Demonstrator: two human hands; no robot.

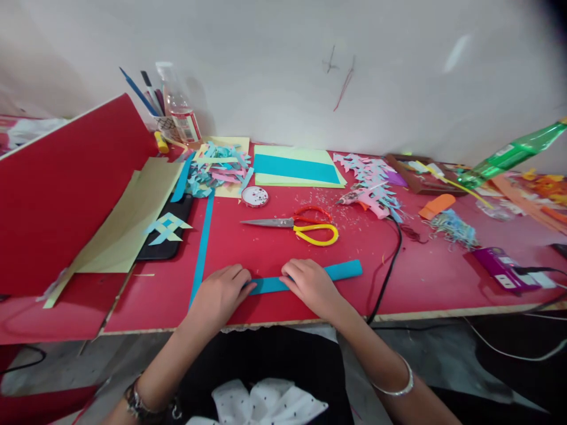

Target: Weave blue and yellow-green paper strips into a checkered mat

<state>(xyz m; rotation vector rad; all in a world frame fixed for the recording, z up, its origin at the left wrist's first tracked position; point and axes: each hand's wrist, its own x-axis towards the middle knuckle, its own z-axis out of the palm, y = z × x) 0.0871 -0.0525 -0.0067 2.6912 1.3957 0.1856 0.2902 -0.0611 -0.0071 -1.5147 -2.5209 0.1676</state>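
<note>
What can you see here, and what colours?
wall: one, whitish, back
table: one, red, below
paper strips: several, blue, under hands and left
scissors: one, red and yellow handles, middle
glue gun: one, pink, right
lid: one, whitish, middle
scraps: many, blue and pink, back left
paper sheets: several, blue and pale green, back middle
woven paper: one, blue and cream, left
board: one, red, left
clear bottle: one, clear, back left
green bottle: one, green, right
pens: several, mixed, back left
brown box: one, brown, back right
purple box: one, purple, right
left grip: one, bare hand, on strip
right grip: one, bare hand, on strip
</note>
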